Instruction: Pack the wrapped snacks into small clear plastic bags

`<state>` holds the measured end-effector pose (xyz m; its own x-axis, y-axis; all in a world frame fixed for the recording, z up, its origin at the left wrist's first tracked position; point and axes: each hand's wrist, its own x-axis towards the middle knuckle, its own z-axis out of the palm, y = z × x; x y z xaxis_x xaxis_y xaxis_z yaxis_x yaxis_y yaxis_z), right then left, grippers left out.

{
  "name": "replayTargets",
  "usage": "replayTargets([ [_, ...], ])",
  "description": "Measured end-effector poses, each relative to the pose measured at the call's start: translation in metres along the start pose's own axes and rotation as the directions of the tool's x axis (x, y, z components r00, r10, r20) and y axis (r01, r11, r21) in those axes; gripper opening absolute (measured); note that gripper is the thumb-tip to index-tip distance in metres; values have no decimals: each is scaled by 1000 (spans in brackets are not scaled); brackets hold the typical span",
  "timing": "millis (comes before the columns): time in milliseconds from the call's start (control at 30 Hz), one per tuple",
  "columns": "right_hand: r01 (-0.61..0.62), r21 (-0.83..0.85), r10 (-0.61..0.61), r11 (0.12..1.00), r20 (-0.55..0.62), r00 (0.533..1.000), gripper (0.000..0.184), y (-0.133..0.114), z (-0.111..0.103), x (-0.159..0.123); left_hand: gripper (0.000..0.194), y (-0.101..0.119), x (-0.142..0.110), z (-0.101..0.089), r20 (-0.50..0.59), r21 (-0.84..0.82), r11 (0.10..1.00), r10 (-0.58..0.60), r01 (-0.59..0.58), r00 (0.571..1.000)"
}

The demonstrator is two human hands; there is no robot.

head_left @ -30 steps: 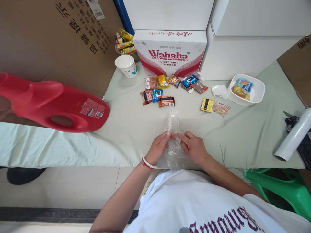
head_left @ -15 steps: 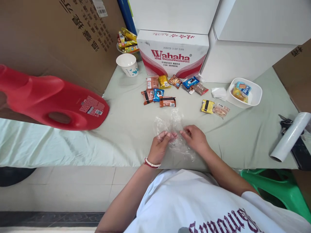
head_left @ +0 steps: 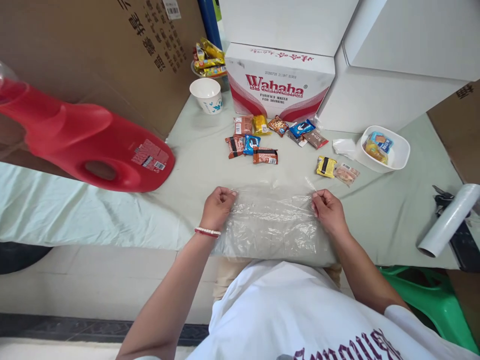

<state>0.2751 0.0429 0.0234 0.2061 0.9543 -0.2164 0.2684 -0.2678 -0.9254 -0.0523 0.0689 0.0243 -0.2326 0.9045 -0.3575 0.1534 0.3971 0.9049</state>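
A clear plastic bag (head_left: 273, 225) is stretched wide between both hands at the front edge of the table. My left hand (head_left: 218, 207), with a bracelet at the wrist, pinches its upper left corner. The upper right corner is gripped between the thumb and fingers of my right hand (head_left: 329, 209). Beyond the bag lie several small wrapped snacks, among them a brown packet (head_left: 265, 156) and a blue packet (head_left: 251, 144). Farther right are a yellow packet (head_left: 326, 166) and a pinkish packet (head_left: 346, 174).
A red jug (head_left: 101, 145) lies at the left. Behind the snacks stand a paper cup (head_left: 207, 96) and a Wahaba-style printed carton, the Wahaha box (head_left: 277, 87). To the right are a white tub (head_left: 403, 150) holding packets and a plastic film roll (head_left: 450, 220). A green stool (head_left: 438, 305) stands below.
My hands have moved apart, left and right. The plastic bag, crumpled between them before, is now spread out flat and wide. The view has shifted slightly.
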Motion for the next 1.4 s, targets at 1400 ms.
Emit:
replayTargets([
  [1400,443,-365,-183,819,565,805,37,-110,-39,111,87,-30,-41,29,486,734,239,468,-635,738],
])
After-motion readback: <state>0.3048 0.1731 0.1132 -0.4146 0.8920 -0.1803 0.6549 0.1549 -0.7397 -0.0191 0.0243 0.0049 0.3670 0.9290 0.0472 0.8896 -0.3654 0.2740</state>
